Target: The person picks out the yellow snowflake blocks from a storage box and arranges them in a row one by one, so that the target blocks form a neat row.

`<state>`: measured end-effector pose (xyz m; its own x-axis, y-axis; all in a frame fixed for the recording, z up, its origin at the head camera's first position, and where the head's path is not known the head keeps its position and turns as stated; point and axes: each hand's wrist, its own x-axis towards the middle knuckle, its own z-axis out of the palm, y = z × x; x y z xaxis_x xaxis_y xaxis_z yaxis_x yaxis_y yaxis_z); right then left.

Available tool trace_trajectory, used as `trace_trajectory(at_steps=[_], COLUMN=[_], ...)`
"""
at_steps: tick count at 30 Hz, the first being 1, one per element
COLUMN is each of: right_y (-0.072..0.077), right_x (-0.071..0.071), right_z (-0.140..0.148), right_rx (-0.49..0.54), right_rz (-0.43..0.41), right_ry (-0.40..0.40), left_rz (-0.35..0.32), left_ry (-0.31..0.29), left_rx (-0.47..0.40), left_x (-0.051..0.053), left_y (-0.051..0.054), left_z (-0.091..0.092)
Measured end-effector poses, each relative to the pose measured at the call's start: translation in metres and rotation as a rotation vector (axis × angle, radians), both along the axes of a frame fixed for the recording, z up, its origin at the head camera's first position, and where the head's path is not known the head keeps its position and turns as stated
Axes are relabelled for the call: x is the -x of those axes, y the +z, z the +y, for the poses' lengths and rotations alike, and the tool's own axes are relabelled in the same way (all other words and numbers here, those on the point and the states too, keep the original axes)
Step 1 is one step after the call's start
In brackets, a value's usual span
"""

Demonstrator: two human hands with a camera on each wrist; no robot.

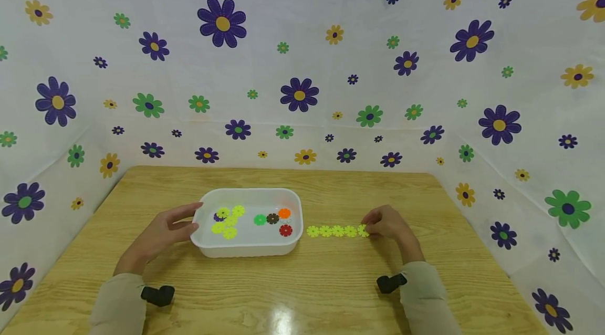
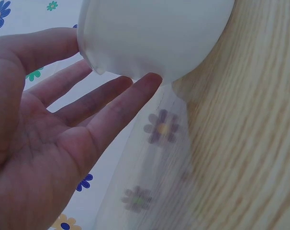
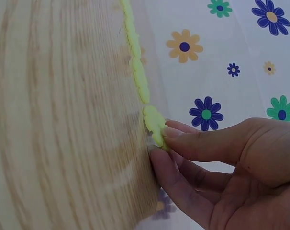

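My right hand [image 1: 388, 223] pinches a yellow notched plastic disc [image 3: 154, 123] between thumb and fingers, tilted with one edge low by the tabletop. It is at the right end of a row of several matching yellow discs [image 1: 337, 231] on the table. In the right wrist view, a narrow gap parts the pinched disc from the row. A white plastic tray [image 1: 246, 252] stands left of the row. Against the tray's left end, my left hand [image 1: 156, 235] rests its extended fingertips and thumb on the outside wall.
Inside the tray lie several yellow discs [image 1: 229, 232], partly overlapping a purple one, plus a green disc [image 1: 260, 220], a brown disc [image 1: 272, 218], an orange disc [image 1: 284, 213] and a red disc [image 1: 285, 230]. Flower-patterned cloth [image 1: 264, 67] surrounds the wooden table [image 1: 227, 293] at the back and sides.
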<state>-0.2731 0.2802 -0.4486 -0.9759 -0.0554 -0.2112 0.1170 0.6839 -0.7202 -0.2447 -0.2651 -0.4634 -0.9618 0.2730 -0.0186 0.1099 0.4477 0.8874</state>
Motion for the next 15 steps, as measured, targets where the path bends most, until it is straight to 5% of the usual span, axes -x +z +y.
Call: trace_trajectory(at_steps=[15], right_y=[-0.0032], right_x=[0.001], right_z=[-0.005], right_rx=[-0.026], right_rz=[0.0], right_ry=[-0.039], left_rz=[0.006], left_ry=[0.001], left_rx=[0.002], left_x=[0.0], left_y=[-0.0007], left_z=[0.0001])
